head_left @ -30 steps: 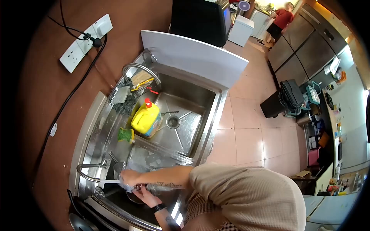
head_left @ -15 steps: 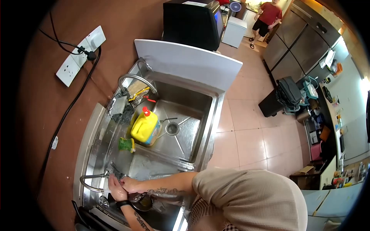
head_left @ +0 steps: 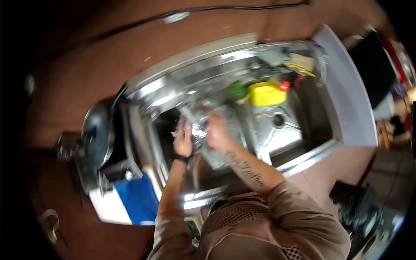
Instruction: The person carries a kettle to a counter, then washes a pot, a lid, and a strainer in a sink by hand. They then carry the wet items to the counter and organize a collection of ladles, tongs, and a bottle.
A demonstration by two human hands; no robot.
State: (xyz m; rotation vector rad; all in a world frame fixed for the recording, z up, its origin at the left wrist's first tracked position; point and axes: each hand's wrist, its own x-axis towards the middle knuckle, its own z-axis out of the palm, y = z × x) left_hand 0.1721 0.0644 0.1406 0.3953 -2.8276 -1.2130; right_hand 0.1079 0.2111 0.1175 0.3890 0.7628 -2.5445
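Observation:
Over the left basin of the steel sink [head_left: 295, 167], my left hand [head_left: 183, 141] has its fingers stretched out and apart. A dark band circles that wrist. My right hand [head_left: 216, 131] is close beside it, its fingers curled and smeared by motion. Between the two hands is a bright, shiny patch of water [head_left: 198, 129] under the blurred tap [head_left: 187, 113]. I cannot tell whether the right hand holds anything. To the right, a yellow jug with a red cap [head_left: 268, 94] stands at the right basin, beside a green sponge [head_left: 238, 90].
A pale splash board [head_left: 346, 95] closes off the sink's right end. On the left stand a round metal pan [head_left: 96, 136] and a blue and white item [head_left: 136, 199]. Cloths and a yellow-handled tool [head_left: 301, 69] lie along the back ledge. A dark bin [head_left: 353, 195] is at lower right.
The view has swung round to face the sink squarely. My hands, pressed together under the tap before, are now apart, the left one with fingers extended.

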